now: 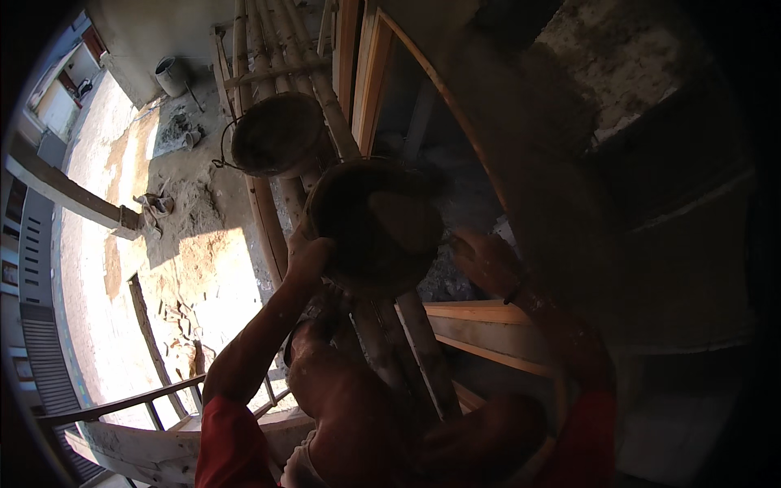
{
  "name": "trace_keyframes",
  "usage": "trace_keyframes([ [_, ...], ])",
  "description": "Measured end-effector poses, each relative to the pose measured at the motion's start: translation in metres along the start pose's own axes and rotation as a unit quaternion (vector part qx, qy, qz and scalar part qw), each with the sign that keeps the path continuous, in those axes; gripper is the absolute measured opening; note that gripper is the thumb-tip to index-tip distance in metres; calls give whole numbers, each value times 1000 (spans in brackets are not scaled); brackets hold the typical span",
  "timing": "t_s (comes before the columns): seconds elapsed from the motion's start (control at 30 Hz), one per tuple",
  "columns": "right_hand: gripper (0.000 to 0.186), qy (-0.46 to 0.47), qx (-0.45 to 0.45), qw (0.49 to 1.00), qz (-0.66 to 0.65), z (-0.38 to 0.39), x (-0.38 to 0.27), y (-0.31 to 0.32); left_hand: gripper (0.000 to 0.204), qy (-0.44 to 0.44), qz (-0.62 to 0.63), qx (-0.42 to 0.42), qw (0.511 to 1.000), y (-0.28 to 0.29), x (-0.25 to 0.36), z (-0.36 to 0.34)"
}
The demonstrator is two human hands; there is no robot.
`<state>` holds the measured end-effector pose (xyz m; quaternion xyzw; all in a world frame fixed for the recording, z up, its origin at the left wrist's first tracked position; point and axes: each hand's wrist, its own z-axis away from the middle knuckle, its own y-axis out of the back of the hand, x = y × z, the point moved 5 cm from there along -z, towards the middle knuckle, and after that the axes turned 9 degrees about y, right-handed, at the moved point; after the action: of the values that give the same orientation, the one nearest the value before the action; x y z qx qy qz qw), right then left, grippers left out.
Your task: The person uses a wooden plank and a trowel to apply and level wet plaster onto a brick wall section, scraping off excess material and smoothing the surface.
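A round dark mortar pan sits tilted above the poles before me. My left hand grips its near left rim, thumb over the edge. At the pan's right side my right hand is closed, its fingers curled around what looks like a handle. A trowel reaches from that hand into the pan, its broad brownish blade over the dark inside. How much mortar the pan holds is too dark to tell. Just beyond stands a second round pan with a wire handle, touched by neither hand.
Long round poles form a narrow platform under the pans and my bent legs. Orange-brown wooden frames rise at the right. Far below left lie sunlit ground with rubble and a grey bucket. A metal railing runs at lower left.
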<state>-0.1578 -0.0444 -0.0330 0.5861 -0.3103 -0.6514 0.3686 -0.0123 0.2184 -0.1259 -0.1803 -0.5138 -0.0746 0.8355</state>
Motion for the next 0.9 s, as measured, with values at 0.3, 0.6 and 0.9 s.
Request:
trace_keyframes([
  [0.3,50,55,32,998,4,-79,-66,80,61,-25,79,-15,996,46,-12,-55],
  [0.6,42,-208,225,950,-52,-109,29,140,68,-66,64,-29,995,60,-11,-62],
  [0.9,53,-101,85,991,-4,-62,16,113,61,-20,58,-7,998,30,-13,-55],
])
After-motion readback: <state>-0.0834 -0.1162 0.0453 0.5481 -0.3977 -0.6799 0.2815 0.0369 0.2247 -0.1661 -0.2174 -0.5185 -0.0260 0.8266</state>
